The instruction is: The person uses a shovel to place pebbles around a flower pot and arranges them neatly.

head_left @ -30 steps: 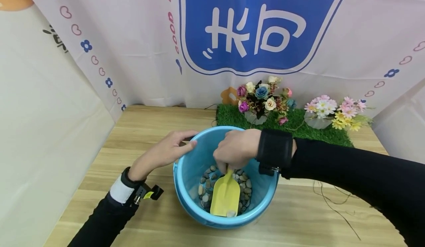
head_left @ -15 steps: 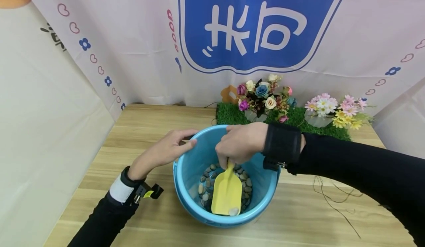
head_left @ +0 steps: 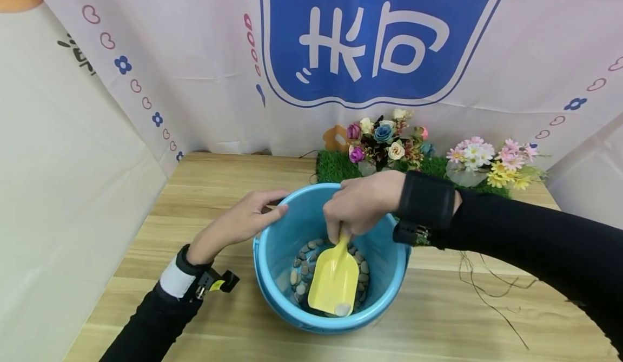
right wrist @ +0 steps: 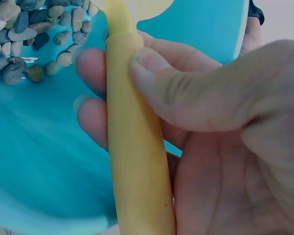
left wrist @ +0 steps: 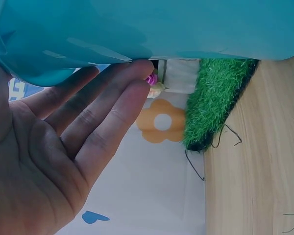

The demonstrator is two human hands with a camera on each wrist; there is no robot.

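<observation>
A blue plastic bucket (head_left: 389, 275) stands on the wooden table (head_left: 204, 189), with several grey and tan pebbles (head_left: 303, 264) on its bottom. My right hand (head_left: 362, 202) grips the handle of a yellow scoop (head_left: 335, 283) inside the bucket; one pale pebble (head_left: 343, 309) lies on the blade's tip. In the right wrist view my thumb and fingers wrap the scoop's yellow handle (right wrist: 132, 161) above the pebbles (right wrist: 24, 29). My left hand (head_left: 243, 221) rests flat against the bucket's left rim, fingers straight along the blue wall (left wrist: 137, 29) in the left wrist view.
Behind the bucket lies a green turf mat (head_left: 336, 170) with two bunches of artificial flowers (head_left: 384, 140), (head_left: 491, 159). Thin dark wires (head_left: 491, 291) trail over the table at the right. A printed cloth backdrop (head_left: 370, 43) closes off the back and sides.
My right hand has lifted and drifted back and to the right, tilting the scoop's blade up with the pale pebble still on it. The left hand has stayed on the rim.
</observation>
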